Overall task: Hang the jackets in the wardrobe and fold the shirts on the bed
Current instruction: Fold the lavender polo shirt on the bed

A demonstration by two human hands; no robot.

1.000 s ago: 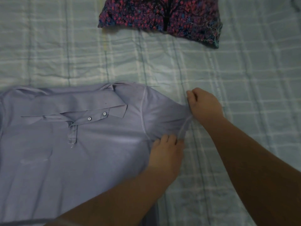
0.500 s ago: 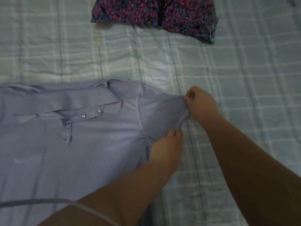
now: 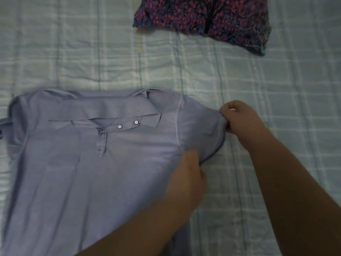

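I see bare forearms (image 3: 295, 191) at five and six o'clock; the left hand (image 3: 186, 174) and right hand (image 3: 239, 121) are bare too.

Bed (image 3: 276, 89) had a pale checked cover. A lilac polo shirt (image 3: 92, 182) lay front-up on its near left. A folded red-purple knit (image 3: 203, 13) sat farther back, well apart.

My hands have drawn apart: my left hand (image 3: 186, 178) has dropped toward the underarm of the polo shirt sleeve (image 3: 199, 130), while my right hand (image 3: 239, 121) has tugged its top corner outward, spreading it flatter.
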